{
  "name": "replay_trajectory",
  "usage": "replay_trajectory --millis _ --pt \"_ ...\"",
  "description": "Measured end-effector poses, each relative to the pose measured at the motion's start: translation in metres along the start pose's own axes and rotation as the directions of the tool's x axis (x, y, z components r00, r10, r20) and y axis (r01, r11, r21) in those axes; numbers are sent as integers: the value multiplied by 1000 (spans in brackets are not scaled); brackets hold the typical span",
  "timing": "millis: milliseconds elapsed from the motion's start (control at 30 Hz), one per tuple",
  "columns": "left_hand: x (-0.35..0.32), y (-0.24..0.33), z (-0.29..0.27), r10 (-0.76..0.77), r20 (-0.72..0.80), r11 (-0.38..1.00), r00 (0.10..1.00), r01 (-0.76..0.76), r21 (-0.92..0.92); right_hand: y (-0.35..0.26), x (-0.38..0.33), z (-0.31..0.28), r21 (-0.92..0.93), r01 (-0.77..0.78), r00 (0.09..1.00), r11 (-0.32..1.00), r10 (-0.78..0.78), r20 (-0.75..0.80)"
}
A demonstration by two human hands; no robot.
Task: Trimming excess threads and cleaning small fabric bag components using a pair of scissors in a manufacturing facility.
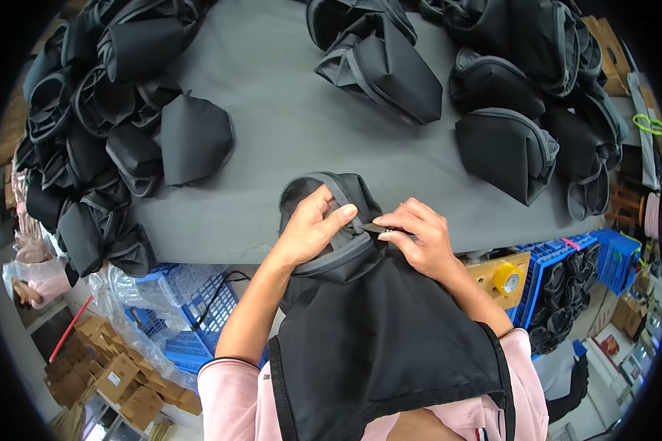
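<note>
A black fabric pouch [343, 266] with a grey zipper edge sits at the table's near edge, its mouth open toward me. My left hand [312, 229] is closed on its rim, fingers inside the opening and thumb on the zipper tape. Pinched in my right hand [418, 234] is a small pair of dark thread snips [373, 228]. Their pointed tip lies against the zipper edge, close to my left thumb. The handle end is mostly hidden by my fingers.
Black pouches pile up on the grey table [265, 95] at the left [197, 140] and right [504, 151], with more at the far middle [390, 70]. Blue crates [187, 312] stand below the table edge. Yellow tape [507, 279] hangs at a wooden board, and cardboard boxes [118, 378] lie lower left.
</note>
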State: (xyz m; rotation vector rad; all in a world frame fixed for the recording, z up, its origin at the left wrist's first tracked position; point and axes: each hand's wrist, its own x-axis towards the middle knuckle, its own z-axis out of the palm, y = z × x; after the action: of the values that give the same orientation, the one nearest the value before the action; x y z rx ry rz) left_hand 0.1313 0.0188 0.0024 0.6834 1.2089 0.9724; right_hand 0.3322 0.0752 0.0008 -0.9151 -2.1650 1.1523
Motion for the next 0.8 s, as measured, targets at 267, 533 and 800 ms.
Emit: replay_trajectory --millis 267,533,800 --pt "-36 38 -12 98 6 995 995 -98 31 -32 7 -9 263 -67 995 962 83 -53" --pt "-165 67 -80 608 -424 485 671 109 868 -26 51 22 549 -472 880 690 327 345" --pt "-149 -6 -196 256 -900 438 353 787 434 -51 121 81 417 -560 794 715 320 517"
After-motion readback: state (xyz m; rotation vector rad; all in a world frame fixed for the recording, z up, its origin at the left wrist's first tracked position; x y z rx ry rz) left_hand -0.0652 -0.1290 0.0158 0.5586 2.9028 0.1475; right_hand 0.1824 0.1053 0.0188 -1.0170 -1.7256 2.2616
